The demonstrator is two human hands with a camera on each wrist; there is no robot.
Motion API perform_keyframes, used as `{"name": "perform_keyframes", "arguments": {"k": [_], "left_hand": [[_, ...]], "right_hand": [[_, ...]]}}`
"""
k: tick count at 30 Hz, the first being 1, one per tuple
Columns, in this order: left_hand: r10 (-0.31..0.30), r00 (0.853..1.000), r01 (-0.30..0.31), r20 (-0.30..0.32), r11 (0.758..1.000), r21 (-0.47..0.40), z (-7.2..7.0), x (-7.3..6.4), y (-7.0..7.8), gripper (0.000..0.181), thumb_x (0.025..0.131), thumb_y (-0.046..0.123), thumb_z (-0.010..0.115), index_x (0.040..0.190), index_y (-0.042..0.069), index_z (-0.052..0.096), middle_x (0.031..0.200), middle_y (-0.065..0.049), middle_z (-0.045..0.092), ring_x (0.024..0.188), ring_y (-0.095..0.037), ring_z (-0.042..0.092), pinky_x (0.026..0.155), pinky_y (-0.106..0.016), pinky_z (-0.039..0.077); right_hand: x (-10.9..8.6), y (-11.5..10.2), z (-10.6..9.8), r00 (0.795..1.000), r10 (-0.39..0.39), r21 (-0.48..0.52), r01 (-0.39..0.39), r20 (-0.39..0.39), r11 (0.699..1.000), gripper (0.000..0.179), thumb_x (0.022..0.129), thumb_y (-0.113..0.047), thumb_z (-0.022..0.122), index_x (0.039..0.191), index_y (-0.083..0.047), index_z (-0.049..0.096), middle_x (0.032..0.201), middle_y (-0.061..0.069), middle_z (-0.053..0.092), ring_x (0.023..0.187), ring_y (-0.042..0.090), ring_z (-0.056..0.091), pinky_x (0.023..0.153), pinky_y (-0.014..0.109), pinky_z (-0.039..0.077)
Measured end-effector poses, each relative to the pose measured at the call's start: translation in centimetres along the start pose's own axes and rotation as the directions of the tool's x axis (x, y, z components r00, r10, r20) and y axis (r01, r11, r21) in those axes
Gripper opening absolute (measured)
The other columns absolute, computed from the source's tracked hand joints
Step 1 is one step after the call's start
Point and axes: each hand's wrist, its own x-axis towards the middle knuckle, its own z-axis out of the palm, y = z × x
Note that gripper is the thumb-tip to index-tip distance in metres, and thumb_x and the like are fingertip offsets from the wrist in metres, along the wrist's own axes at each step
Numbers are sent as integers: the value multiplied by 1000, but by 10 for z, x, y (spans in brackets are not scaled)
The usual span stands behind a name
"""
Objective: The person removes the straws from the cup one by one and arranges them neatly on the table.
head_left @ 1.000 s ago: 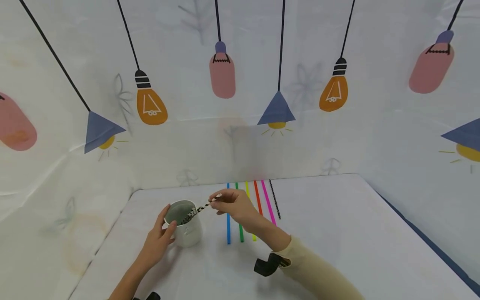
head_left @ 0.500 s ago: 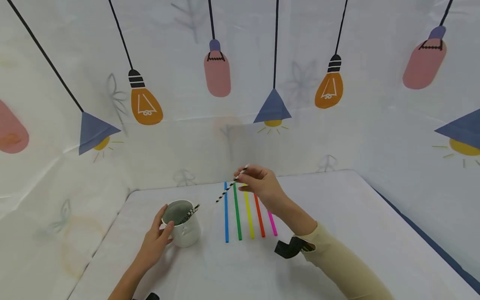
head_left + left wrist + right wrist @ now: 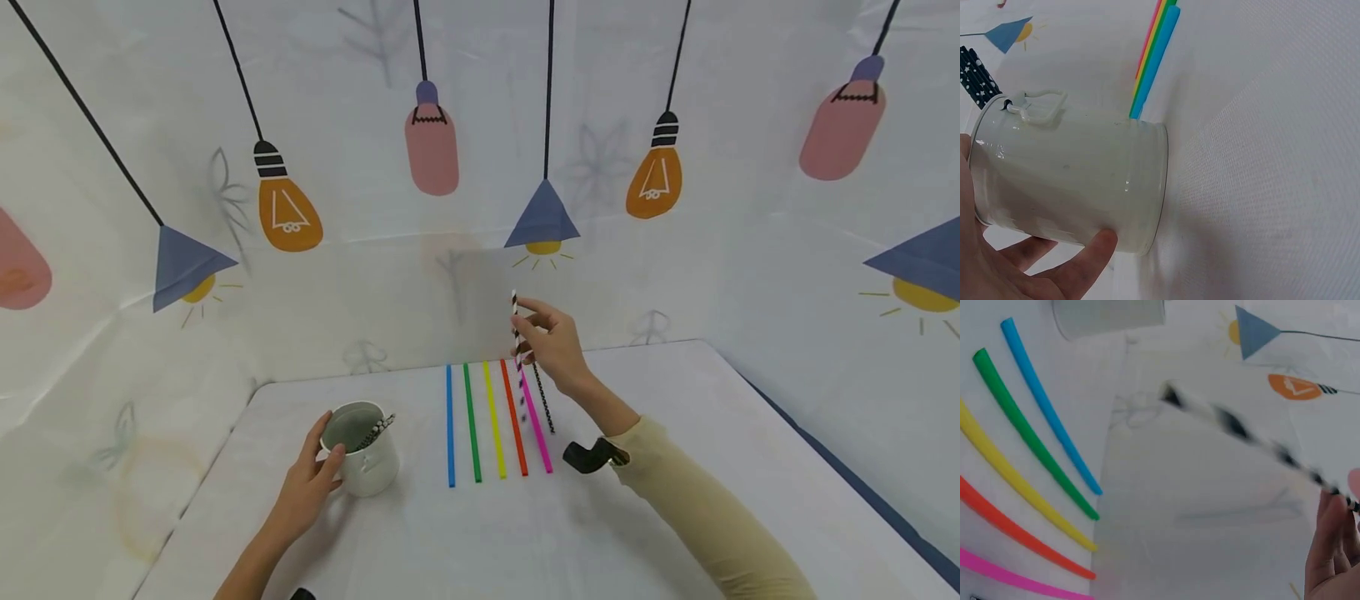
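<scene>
My left hand (image 3: 303, 487) grips a small white pail (image 3: 375, 468) at the left, fingers and thumb around its side. Several dark straws (image 3: 977, 78) with white stars stick out of its mouth. Raised over the far part of the table, my right hand (image 3: 558, 346) pinches a black-and-white striped straw (image 3: 1235, 425) near its top. That straw hangs nearly upright in the head view, overlapping the pink straw (image 3: 536, 421). Beside it lie a blue straw (image 3: 450, 425), a green straw (image 3: 472, 425), a yellow straw (image 3: 494, 421) and a red straw (image 3: 514, 421).
A black patterned straw (image 3: 545, 404) lies right of the pink one, partly behind my right hand. The white table (image 3: 480, 542) runs up to a white backdrop (image 3: 360, 308) printed with lamps and bulbs. A black wrist device (image 3: 588, 457) sits at my right cuff.
My right hand has drawn the striped straw up out of the pail and moved right with it, turning it from slanted to nearly upright. The left hand keeps hold of the pail.
</scene>
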Motion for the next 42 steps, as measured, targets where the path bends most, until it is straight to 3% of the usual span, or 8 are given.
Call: {"name": "perform_keyframes", "arguments": {"k": [2,5,10,17,25,30,37,42], "left_hand": [[-2,1000,2,2,1000,-1,0,0,0,59,106,25,43,156,25,12,149,-35,23,117,-52,51,74,-39,58],[-5,1000,5,2,1000,-6,0,-1,0,59,106,25,43,156,25,13,149,-35,23,116,-52,51,74,-39,58],[5,1000,-5,-4,1000,-8,1,1,-2,58,106,25,43,156,25,13,149,-35,23,116,-52,51,74,-39,58],[22,1000,-22,0,1000,-21,0,1,-5,58,106,24,43,156,27,13,150,-34,22,116,-51,51,74,-39,58],[2,1000,-2,9,999,-40,0,0,-4,59,106,25,43,156,27,13,151,-34,21,118,-50,51,74,-39,58],[24,1000,-24,8,999,-41,0,2,-4,59,106,25,43,156,27,12,151,-34,20,118,-50,50,74,-40,58],[24,1000,-24,7,999,-30,0,0,-4,59,106,25,43,156,27,12,151,-34,19,118,-51,50,74,-41,58],[25,1000,-25,3,999,-30,2,-1,-3,59,106,24,43,156,26,13,151,-33,20,118,-51,50,74,-41,58]], "right_hand": [[3,6,-4,1000,31,-9,-32,-1,999,33,97,-16,62,129,-7,61,94,21,61,62,36,64,49,25,52],[6,16,-10,990,139,-8,-139,16,990,26,97,-15,61,121,-5,65,93,17,62,62,34,62,50,24,51],[10,32,-22,940,329,-27,-328,85,944,30,98,-14,59,126,-4,61,103,11,61,75,24,61,61,28,54],[14,52,-46,892,397,-134,-376,215,917,46,96,-11,62,140,-3,50,124,19,55,100,29,59,79,37,55],[16,74,-60,887,438,-173,-413,147,894,44,93,-10,66,133,0,53,126,24,56,108,44,56,75,37,57],[19,90,-66,892,443,-189,-422,86,887,43,92,-10,67,132,3,55,117,17,61,101,39,59,71,35,57],[17,114,-75,883,468,-200,-451,46,870,45,93,-10,67,132,5,53,113,16,64,108,46,55,71,34,57],[16,130,-79,884,467,-226,-452,12,863,42,93,-9,66,130,8,54,111,17,66,105,42,59,70,33,57]]}}
